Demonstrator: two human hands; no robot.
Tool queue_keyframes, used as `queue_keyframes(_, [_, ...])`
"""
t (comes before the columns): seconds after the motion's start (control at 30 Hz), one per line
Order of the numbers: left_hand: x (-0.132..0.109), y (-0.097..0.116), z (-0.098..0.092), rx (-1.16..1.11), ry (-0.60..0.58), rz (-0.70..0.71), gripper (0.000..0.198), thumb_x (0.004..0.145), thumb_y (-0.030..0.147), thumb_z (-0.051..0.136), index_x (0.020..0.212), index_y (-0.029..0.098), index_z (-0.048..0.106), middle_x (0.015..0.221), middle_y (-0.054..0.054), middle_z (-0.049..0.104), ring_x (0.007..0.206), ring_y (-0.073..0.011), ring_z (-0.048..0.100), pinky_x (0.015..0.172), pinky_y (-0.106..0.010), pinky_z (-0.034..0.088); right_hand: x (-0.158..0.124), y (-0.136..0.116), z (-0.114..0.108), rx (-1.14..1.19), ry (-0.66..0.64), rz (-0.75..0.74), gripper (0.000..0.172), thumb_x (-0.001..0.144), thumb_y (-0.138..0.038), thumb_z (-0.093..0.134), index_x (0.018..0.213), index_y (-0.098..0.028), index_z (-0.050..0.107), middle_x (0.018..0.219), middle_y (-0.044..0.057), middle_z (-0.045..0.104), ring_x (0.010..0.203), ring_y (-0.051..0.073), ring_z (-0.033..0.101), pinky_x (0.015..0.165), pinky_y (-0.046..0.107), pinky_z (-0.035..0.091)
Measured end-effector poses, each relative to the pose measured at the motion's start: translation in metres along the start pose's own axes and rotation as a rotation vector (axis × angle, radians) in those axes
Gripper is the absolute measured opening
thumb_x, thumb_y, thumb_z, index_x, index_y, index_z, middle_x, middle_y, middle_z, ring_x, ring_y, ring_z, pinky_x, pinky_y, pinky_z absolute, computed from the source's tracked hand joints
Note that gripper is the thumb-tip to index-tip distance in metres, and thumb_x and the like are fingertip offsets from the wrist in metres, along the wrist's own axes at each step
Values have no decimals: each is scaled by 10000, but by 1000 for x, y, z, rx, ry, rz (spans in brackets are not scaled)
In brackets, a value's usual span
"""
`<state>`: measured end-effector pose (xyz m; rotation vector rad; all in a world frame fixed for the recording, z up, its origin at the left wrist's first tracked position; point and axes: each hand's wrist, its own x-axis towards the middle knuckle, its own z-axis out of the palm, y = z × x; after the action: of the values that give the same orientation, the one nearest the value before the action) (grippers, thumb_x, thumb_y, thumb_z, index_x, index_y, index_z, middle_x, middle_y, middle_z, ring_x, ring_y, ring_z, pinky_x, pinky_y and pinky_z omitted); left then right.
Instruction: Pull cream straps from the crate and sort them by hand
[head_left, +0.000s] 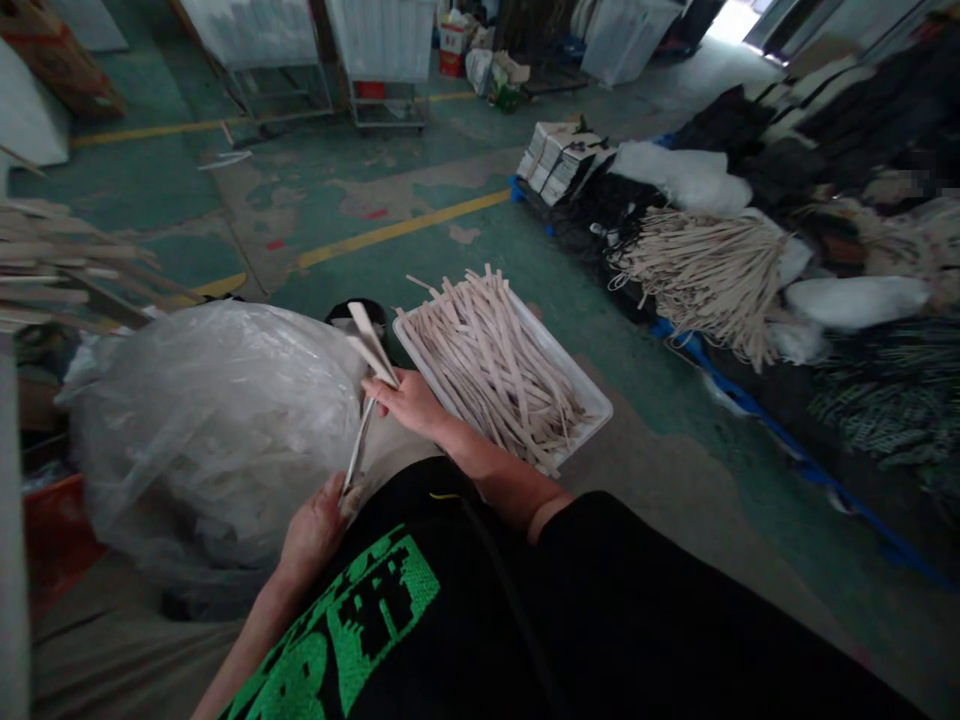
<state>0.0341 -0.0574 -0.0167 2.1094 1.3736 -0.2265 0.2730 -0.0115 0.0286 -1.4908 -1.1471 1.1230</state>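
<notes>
One strip (358,450) — beige | left hand (319,525) pinches near end | right hand (411,402) grips middle | long axis forward

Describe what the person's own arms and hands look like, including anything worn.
Both the left hand and right hand are bare, without gloves; no rings or watch show. The right arm leaves a short black sleeve of a black shirt with green printed lettering.
</notes>
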Motion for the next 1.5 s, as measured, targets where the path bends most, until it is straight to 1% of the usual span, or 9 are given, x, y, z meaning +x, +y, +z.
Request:
queue_keyframes(0.2, [-1,-37,19,-388,102,-28,532,941,527,382,1344,223,551,1238,-102,744,1092,-270,726,932,-394,553,37,15,-85,-181,248,15,319,963,-363,570,759,-164,713,614,6,694,670,153,690,766,249,504])
queue_keyframes(0.33, [-6,-54,31,-390,42,-103,606,935,551,358,1397,200,529,1267,-112,739,1144,-277,714,986,-398,539,54,23,-139,-488,382,142,343,967,-323,528,781,-155,762,737,44,761,814,185,723,827,243,493])
queue_keyframes(0.47, [-9,-65,38,-352,-40,-147,609,936,517,332,1407,188,533,1241,-116,751,1137,-289,718,998,-396,531,59,43,-166,-626,450,302,369,984,-292,480,855,-130,785,789,84,781,879,211,730,816,237,484])
queue_keyframes(0.77, [-4,-77,41,-374,-93,-240,356,841,405,541,1114,265,720,1079,9,799,1150,-326,711,922,-320,563,42,91,-185,-703,576,480,344,997,-318,509,963,-94,768,916,167,784,1028,260,709,902,270,470])
queue_keyframes(0.97, [-3,-87,50,-360,-130,-152,540,874,501,433,1223,192,704,1263,-85,746,1216,-344,674,1065,-438,504,62,96,-195,-660,626,481,400,1015,-384,486,1022,-94,761,901,143,788,999,240,717,859,244,480])
queue_keyframes(1.17, [-4,-92,55,-336,-139,-137,625,874,528,388,1267,150,692,1270,-127,739,1206,-328,682,1060,-432,511,79,86,-211,-641,654,522,366,995,-352,544,1018,-55,757,886,181,777,1063,257,708,936,274,472])
queue_keyframes(1.23, [-4,-95,55,-349,-138,-131,598,864,525,406,1235,165,707,1230,-119,758,1161,-331,705,1025,-431,534,64,92,-215,-623,665,570,340,989,-317,547,943,-58,763,830,173,771,1043,259,713,937,284,480])
queue_keyframes(1.33, [-4,-98,54,-370,-165,-138,567,847,521,430,1226,202,707,1166,-99,784,1107,-330,729,976,-421,557,22,111,-214,-568,680,686,347,1006,-273,519,823,-82,743,768,137,753,938,236,725,880,294,516])
queue_keyframes(1.5, [-1,-98,52,-375,-209,-139,603,826,528,440,1259,185,681,1180,-117,777,1105,-330,728,967,-404,553,-61,137,-184,-434,692,809,270,1001,-381,618,1054,-123,678,980,51,707,820,157,689,755,332,590])
